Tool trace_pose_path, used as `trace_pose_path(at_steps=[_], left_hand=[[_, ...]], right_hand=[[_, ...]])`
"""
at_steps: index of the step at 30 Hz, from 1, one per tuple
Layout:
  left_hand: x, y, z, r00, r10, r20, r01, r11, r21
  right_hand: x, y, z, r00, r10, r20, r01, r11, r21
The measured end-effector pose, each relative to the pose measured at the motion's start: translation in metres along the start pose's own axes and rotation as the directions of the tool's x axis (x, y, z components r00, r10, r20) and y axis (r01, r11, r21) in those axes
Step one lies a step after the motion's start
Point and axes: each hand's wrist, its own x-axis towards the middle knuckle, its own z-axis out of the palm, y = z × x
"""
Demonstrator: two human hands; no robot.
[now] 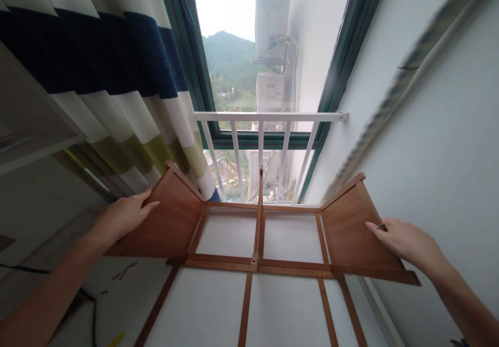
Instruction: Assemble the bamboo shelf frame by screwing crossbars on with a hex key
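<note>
A brown wooden frame (286, 270) stands in front of me, its open sections divided by slats, with a solid panel angled outward on either side. On the left panel (167, 217), my left hand (125, 221) is closed over the outer edge, thumb on the near face. My right hand (407, 243) grips the outer edge of the right panel (353, 227), fingers partly hidden behind it. Something small and dark shows by its fingertips; I cannot make out what. An upright wooden divider (259, 217) rises between the two middle sections.
Beyond the frame are a white railing (268, 117) and a green-framed window (198, 51). A striped curtain (128, 77) hangs at left, a white wall (444, 144) at right. Small wooden pieces (123, 271), a black cable (94, 316) and a yellow object (117, 339) lie at lower left.
</note>
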Motion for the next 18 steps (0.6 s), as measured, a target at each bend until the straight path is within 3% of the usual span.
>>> trace_pose_path(at_steps=[5,12,18], left_hand=[[0.011,0.008,-0.003,0.995,0.018,0.1,-0.029,0.993,0.111],[-0.018,0.013,-0.008,0.992,-0.004,0.126,-0.02,0.983,0.182],[-0.024,0.015,-0.013,0.99,0.011,0.141,-0.032,0.989,0.147]], right_hand=[[0.02,-0.008,-0.011,0.998,-0.01,0.055,0.012,0.999,-0.032],[0.027,-0.001,-0.009,0.996,0.004,0.088,0.001,0.999,-0.053],[0.036,0.006,-0.002,0.998,-0.045,0.042,0.047,0.998,-0.045]])
